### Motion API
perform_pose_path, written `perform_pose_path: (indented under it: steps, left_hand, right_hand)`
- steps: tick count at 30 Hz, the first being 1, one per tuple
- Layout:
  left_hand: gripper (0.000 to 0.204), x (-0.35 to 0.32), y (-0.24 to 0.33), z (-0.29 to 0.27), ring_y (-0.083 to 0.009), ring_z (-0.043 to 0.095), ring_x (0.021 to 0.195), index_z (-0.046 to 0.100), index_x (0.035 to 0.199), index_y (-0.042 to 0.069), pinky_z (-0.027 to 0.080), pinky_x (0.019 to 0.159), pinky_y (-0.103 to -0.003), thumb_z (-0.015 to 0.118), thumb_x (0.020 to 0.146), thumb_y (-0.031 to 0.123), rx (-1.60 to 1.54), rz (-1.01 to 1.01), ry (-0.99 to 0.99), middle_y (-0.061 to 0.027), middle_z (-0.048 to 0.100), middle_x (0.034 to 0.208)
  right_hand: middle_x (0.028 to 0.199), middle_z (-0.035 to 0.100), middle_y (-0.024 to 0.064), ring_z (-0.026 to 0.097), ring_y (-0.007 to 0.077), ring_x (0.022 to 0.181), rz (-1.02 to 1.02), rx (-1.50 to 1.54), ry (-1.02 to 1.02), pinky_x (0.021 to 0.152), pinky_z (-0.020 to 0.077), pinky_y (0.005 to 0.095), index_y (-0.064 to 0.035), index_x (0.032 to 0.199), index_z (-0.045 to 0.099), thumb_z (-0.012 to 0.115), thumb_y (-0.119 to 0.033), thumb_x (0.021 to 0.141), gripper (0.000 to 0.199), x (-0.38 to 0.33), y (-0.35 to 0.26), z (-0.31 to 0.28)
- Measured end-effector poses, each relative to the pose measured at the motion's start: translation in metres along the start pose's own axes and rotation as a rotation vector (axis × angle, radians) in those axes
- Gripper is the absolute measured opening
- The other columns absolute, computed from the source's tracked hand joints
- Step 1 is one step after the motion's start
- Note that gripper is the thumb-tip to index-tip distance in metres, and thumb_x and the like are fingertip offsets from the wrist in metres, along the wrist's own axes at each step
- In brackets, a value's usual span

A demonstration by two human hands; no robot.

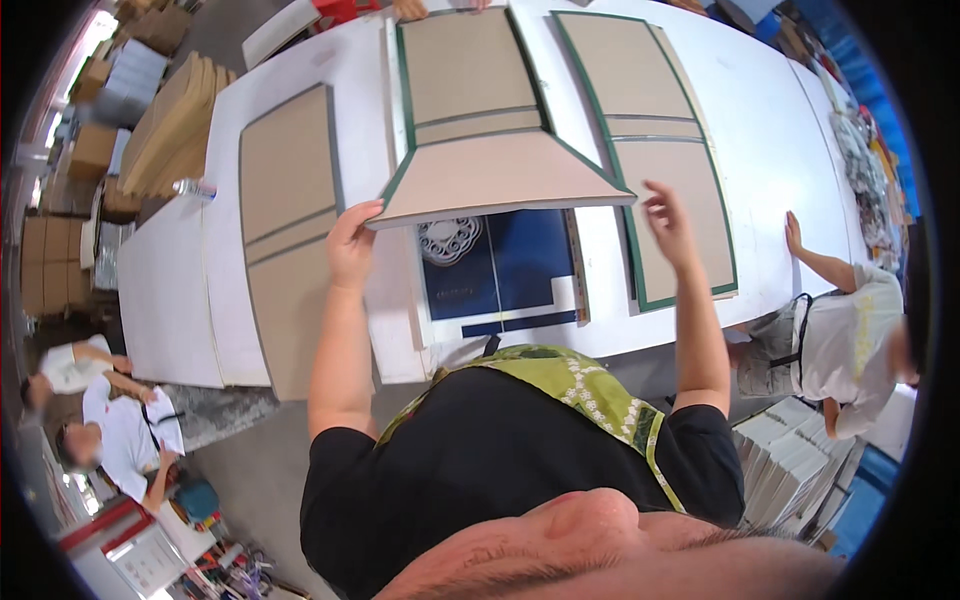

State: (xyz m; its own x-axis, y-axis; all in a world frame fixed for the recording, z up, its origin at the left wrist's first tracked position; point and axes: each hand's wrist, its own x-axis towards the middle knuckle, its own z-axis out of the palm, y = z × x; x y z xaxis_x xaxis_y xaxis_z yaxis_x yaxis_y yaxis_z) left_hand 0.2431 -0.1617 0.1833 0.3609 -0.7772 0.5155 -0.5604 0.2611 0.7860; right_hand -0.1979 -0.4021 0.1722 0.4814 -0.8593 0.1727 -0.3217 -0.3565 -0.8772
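Observation:
A tan cardboard panel [500, 172] with dark green edging has its near section raised above the table, bent along the grey strips across it. My left hand [352, 240] is closed on its near left corner, with the fingertips on top. Beside the near right corner is my right hand [667, 225], its fingers apart and holding nothing. Below the raised edge, a dark blue printed board [460, 290] with a white ornament lies partly covered. To the right lies a second green-edged cardboard panel [665, 185]; to the left, a grey-edged one [290, 160].
A co-worker's hand [410, 9] shows at the panel's far end. At the right, a person [845, 325] rests a hand on the white table [765, 130]. Cardboard stacks [180, 120] stand at far left. Two people [125, 430] are at lower left; piled boards [795, 450] at lower right.

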Motion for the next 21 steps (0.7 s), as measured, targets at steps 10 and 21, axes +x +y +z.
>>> perform_pose_path:
  steps: [10,21]
  left_hand:
    - [0.016,0.028,-0.023,0.001,-0.0172,0.059,0.088,0.058,0.101,0.004,0.051,0.069,-0.028,0.053,0.087,-0.003,-0.26,-0.153,0.179,-0.0134,0.061,0.105]
    - [0.016,0.046,-0.019,0.017,-0.0187,0.059,0.089,0.045,0.101,0.008,0.051,0.07,-0.029,0.052,0.089,-0.001,-0.341,-0.093,0.316,-0.0185,0.06,0.104]
  right_hand:
    - [0.104,0.061,0.0117,0.059,0.0148,0.093,-0.201,0.529,0.236,0.082,0.0481,0.0247,-0.0006,0.102,0.053,0.055,0.013,0.081,0.024,0.057,-0.023,0.054]
    - [0.104,0.062,0.0182,0.061,0.0197,0.095,-0.238,0.663,0.391,0.084,0.0523,0.0313,0.0002,0.093,0.05,0.054,0.012,0.084,0.015,0.083,-0.021,0.067]
